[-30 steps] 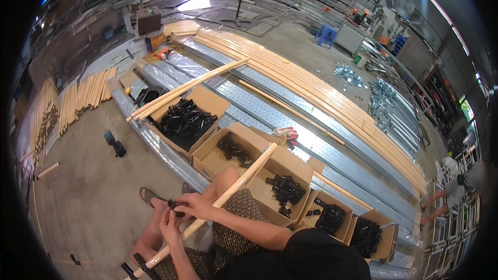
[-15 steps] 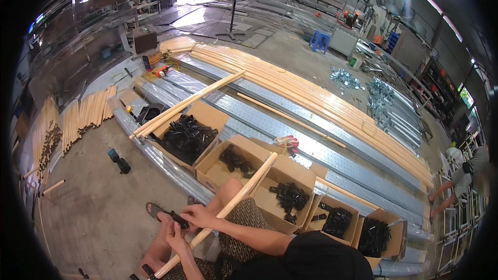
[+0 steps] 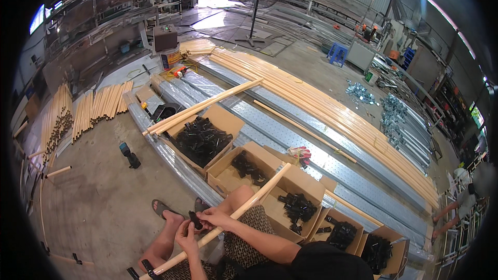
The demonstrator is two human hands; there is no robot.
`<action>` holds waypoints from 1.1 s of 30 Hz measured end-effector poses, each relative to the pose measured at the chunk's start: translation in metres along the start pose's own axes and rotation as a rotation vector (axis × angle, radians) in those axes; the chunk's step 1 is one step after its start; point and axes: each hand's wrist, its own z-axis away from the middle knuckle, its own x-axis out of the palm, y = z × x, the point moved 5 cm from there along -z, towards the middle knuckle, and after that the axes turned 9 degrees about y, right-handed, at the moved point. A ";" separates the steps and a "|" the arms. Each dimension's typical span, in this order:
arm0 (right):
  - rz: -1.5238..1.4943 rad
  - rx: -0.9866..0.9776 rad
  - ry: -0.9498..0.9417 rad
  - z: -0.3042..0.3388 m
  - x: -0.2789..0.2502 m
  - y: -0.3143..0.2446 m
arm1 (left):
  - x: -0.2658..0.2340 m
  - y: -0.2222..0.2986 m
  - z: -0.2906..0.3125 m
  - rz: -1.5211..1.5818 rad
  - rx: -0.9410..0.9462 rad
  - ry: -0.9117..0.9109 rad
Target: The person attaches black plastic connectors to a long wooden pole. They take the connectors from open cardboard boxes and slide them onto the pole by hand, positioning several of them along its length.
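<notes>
Pinching a black fitting (image 3: 195, 221) with the fingertips of both hands, the person sits with a cream pole (image 3: 262, 190) lying slantwise across the lap. The left hand (image 3: 187, 237) presses the fitting from its near left side, and the right hand (image 3: 217, 219) closes on it from the right; some fingers are hidden, so I cannot tell which hand bears more. The fitting is held just to the left of the pole and seems apart from it.

To do this handling well, I think one hand should stay firm as a holder, while the other does the fine turning or pressing, so that the fitting does not slip to the floor. The pole should rest steady on the thighs, because it could roll.

To the right, five cardboard boxes stand in a slanting row. The far left box (image 3: 231, 116) is heaped with black pieces (image 3: 202, 140). The second box (image 3: 221, 180) has a smaller pile at its far side, and its cardboard bottom shows on the near side. The middle box (image 3: 273, 208) holds a loose pile toward its right. The fourth box and the near right box (image 3: 400, 253) also contain black pieces, more tightly gathered.
</notes>
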 end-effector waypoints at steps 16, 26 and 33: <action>0.071 -0.097 -0.038 0.001 -0.002 0.008 | 0.004 -0.001 -0.001 -0.128 0.056 -0.033; 0.081 -0.155 -0.069 0.005 -0.003 0.007 | -0.006 -0.011 -0.004 -0.209 -0.058 -0.103; 0.101 -0.207 -0.091 0.008 -0.003 0.009 | 0.010 0.015 0.005 -0.141 -0.023 -0.046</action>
